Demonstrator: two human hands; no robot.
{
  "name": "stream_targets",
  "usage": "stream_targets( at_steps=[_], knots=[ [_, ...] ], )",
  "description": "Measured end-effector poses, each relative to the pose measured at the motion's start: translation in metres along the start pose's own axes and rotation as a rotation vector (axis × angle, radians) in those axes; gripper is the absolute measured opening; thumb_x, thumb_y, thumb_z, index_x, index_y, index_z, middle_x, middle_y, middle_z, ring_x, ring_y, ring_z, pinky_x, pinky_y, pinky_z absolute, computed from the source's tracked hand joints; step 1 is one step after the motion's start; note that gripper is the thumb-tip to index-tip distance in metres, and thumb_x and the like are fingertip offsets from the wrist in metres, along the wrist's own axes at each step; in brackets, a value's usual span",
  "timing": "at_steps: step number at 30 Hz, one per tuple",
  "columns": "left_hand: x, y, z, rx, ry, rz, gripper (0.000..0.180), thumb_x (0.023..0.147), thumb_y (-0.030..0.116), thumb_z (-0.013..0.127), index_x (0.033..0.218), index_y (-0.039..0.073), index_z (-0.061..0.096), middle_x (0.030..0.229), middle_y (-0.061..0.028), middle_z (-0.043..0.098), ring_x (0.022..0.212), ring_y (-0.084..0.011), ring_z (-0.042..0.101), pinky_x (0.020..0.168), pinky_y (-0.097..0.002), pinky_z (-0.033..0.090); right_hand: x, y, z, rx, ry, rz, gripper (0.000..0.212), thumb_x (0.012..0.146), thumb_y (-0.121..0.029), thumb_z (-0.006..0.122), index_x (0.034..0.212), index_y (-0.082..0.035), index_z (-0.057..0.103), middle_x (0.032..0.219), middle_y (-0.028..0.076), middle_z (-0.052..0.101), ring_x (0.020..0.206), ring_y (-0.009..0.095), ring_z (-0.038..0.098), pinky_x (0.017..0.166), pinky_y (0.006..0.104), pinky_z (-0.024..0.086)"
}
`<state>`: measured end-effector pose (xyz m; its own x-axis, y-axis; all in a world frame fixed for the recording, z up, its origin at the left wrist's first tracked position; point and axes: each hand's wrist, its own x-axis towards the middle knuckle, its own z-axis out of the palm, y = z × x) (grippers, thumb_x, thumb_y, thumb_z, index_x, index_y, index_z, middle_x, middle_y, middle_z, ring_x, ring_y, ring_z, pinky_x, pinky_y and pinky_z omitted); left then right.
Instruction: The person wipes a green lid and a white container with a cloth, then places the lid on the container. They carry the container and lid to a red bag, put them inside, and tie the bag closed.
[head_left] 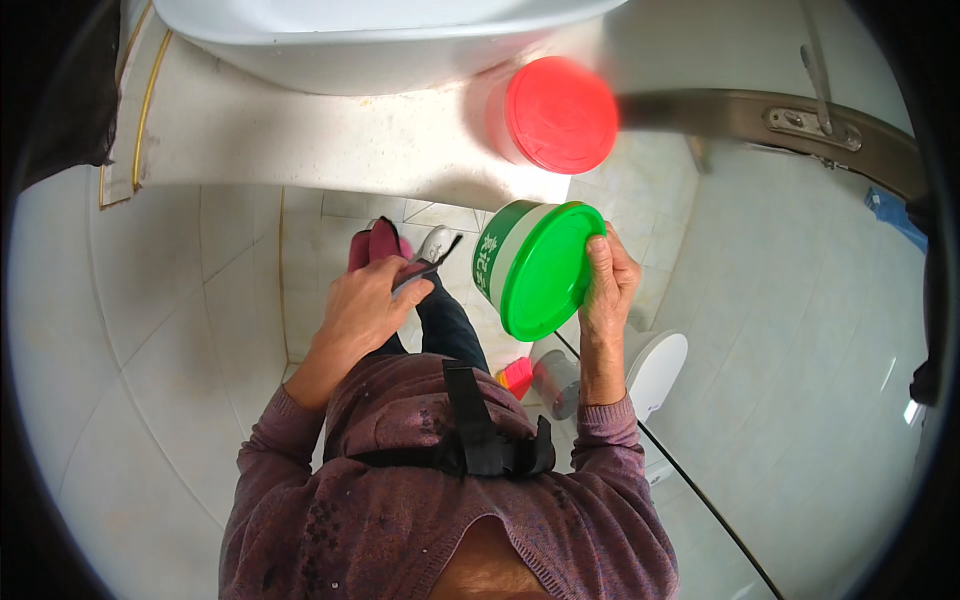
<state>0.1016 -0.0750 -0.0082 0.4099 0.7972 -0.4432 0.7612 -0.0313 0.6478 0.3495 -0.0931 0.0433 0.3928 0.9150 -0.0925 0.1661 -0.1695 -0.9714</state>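
Note:
My right hand [606,285] grips the rim of a round plastic tub [499,258] with a bright green lid [555,272]. The tub is tilted, lid toward me, with the thumb on the lid's edge and the other fingers mostly hidden. Lower left of it, my left hand [368,305] is closed around a maroon fabric piece [382,243] with black edging. A dark strip [440,262] sticks out past the thumb. What kind of piece it is, I cannot tell. The two hands are apart.
A white counter [300,150] runs ahead, below a white basin [400,60]. On its right end stands a tub with a red lid [562,115]. A toilet seat [658,372], a grey bin [557,385] and a brown door edge [700,112] are at the right.

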Motion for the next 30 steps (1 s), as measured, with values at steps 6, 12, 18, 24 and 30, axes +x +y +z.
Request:
stream_targets(
  at_steps=[6, 12, 18, 24, 30],
  knots=[
    [0.0, 0.008, -0.021, -0.276, 0.264, 0.115, 0.02, 0.083, 0.019, 0.056, 0.085, 0.0, 0.06, 0.091, -0.0076, 0.058, 0.068, -0.031, 0.057, 0.06, -0.0343, 0.047, 0.022, -0.015, -0.007, 0.121, 0.194, 0.094, 0.029, 0.089, -0.024, 0.051, 0.074, 0.001, 0.055, 0.069, -0.004, 0.043, 0.064, 0.005, 0.037, 0.057, 0.0193, 0.03],
    [0.023, 0.032, -0.038, -0.718, 0.149, 0.181, 0.023, 0.084, 0.006, 0.054, 0.106, -0.001, 0.054, 0.08, -0.0048, 0.06, 0.072, -0.0075, 0.053, 0.064, -0.0215, 0.044, 0.066, -0.042, -0.019, -0.073, 0.195, 0.004, 0.029, 0.088, -0.022, 0.052, 0.069, 0.0, 0.053, 0.063, -0.005, 0.04, 0.058, 0.005, 0.033, 0.052, 0.0209, 0.027],
    [0.066, 0.054, -0.058, -0.743, 0.093, 0.153, 0.039, 0.086, 0.024, 0.052, 0.117, 0.0, 0.047, 0.076, -0.0081, 0.062, 0.074, -0.0106, 0.056, 0.068, -0.0236, 0.045, 0.108, -0.054, -0.003, -0.117, 0.174, -0.006, 0.028, 0.084, -0.021, 0.057, 0.066, 0.0, 0.056, 0.058, -0.003, 0.047, 0.055, 0.005, 0.039, 0.049, 0.0218, 0.031],
    [0.099, 0.073, -0.058, -0.768, 0.084, 0.097, 0.065, 0.085, 0.052, 0.042, 0.122, -0.002, 0.043, 0.077, -0.0104, 0.062, 0.08, -0.0141, 0.056, 0.078, -0.0312, 0.042, 0.111, -0.052, 0.001, -0.236, 0.095, -0.002, 0.031, 0.08, -0.027, 0.061, 0.066, 0.0, 0.059, 0.054, -0.001, 0.049, 0.05, 0.005, 0.041, 0.045, 0.0223, 0.034],
    [0.12, 0.076, -0.049, -0.862, -0.022, 0.116, 0.07, 0.085, 0.058, 0.035, 0.121, -0.001, 0.043, 0.083, -0.0107, 0.061, 0.076, -0.0162, 0.058, 0.076, -0.0327, 0.042, 0.114, -0.037, -0.003, -0.088, -0.053, 0.205, 0.049, 0.079, -0.036, 0.055, 0.111, 0.001, 0.053, 0.101, 0.013, 0.057, 0.09, 0.021, 0.054, 0.079, 0.0335, 0.044]
  ],
)
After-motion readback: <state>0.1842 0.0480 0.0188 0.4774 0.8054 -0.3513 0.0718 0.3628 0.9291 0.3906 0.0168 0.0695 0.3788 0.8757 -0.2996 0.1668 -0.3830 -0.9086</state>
